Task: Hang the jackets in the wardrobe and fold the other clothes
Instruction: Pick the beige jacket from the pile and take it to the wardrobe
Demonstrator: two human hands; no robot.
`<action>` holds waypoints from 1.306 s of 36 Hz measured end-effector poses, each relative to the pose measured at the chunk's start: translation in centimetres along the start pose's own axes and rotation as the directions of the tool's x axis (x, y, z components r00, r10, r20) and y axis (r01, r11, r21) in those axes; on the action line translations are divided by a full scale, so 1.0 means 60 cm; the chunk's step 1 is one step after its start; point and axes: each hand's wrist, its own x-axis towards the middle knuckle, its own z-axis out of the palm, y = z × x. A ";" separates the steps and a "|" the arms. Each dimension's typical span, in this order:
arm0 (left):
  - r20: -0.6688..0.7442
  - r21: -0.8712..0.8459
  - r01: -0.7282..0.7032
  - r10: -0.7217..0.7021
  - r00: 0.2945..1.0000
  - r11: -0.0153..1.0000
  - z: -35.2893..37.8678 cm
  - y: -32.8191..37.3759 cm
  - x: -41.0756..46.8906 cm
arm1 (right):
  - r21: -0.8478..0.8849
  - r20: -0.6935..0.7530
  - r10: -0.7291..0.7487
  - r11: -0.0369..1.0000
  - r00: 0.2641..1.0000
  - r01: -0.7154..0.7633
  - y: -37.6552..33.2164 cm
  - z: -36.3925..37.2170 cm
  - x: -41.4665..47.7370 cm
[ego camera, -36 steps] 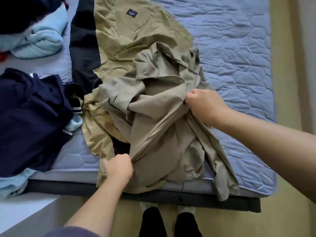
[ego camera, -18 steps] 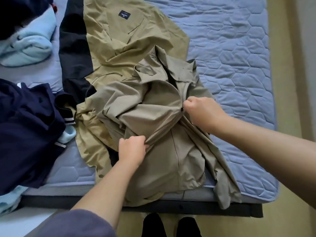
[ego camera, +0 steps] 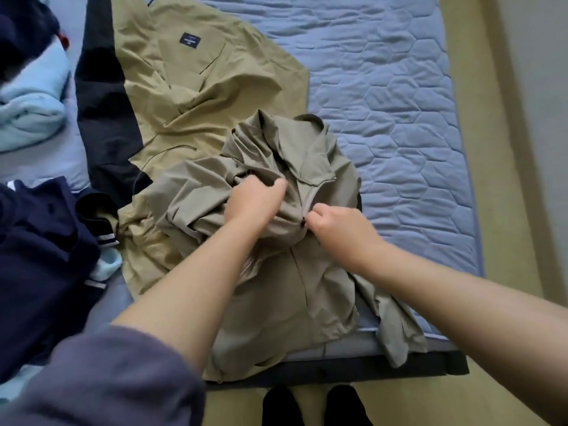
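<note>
A grey-beige zip jacket (ego camera: 307, 290) lies crumpled at the near edge of the bed. My left hand (ego camera: 250, 202) grips a bunch of its fabric beside the collar. My right hand (ego camera: 335, 229) pinches the jacket at the dark zipper pull, just right of the left hand. Under it spreads a tan jacket (ego camera: 199, 78) with a navy label and a navy-black side panel (ego camera: 101, 124).
The bed has a blue quilted mattress cover (ego camera: 399, 103). A dark navy garment (ego camera: 40, 259) is heaped at the left, with a light blue fleece (ego camera: 30, 112) behind it. The tan floor (ego camera: 507, 210) runs along the right. My black-socked feet stand below the bed edge.
My left hand moved up from the jacket's lower hem to the fabric near the collar. My right hand stayed at the zipper. The jacket bunched up toward the middle.
</note>
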 end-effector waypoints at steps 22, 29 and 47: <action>0.298 -0.946 0.306 -0.079 0.951 0.105 -0.036 -0.139 -0.141 | 0.418 0.890 0.425 -0.618 0.163 -0.666 -0.041 0.033 0.083; 0.135 -0.984 0.110 -0.189 0.973 -0.137 -0.122 -0.156 -0.239 | 0.537 0.833 0.531 -0.704 0.157 -0.466 -0.054 -0.024 0.048; -0.162 -0.741 -0.455 -0.525 0.835 -0.494 -0.294 -0.117 -0.780 | 0.371 0.796 -0.021 -0.772 0.605 -0.515 -0.238 -0.557 -0.099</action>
